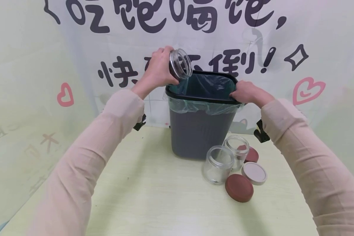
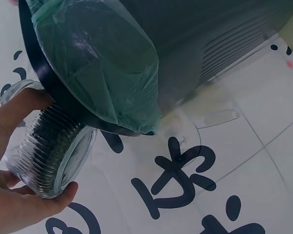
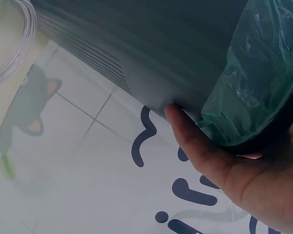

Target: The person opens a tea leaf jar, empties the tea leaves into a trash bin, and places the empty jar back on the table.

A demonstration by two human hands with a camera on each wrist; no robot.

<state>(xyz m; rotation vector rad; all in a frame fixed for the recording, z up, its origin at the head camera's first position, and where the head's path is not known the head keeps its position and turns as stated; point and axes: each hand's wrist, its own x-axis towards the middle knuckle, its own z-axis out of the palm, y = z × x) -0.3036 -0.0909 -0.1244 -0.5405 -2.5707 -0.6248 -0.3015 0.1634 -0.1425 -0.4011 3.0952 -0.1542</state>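
Observation:
My left hand (image 1: 159, 67) grips a clear glass jar (image 1: 185, 62) by its body and holds it tipped sideways, its mouth toward the bin's opening. Dark contents show through the ribbed side of this jar (image 2: 53, 146) in the left wrist view. Below the jar stands a dark grey trash bin (image 1: 199, 134) with a black rim and a green plastic liner (image 1: 191, 106) folded over it. My right hand (image 1: 247, 91) holds the bin's right rim, thumb (image 3: 190, 139) along the outer wall and fingers over the inside edge.
Two open clear jars, a front one (image 1: 219, 167) and a rear one (image 1: 238, 146), stand at the bin's right front. Around them lie a red-brown lid (image 1: 239, 188), a white lid (image 1: 254, 173) and another red-brown lid (image 1: 252, 154). A printed curtain (image 1: 153, 114) hangs behind the bin.

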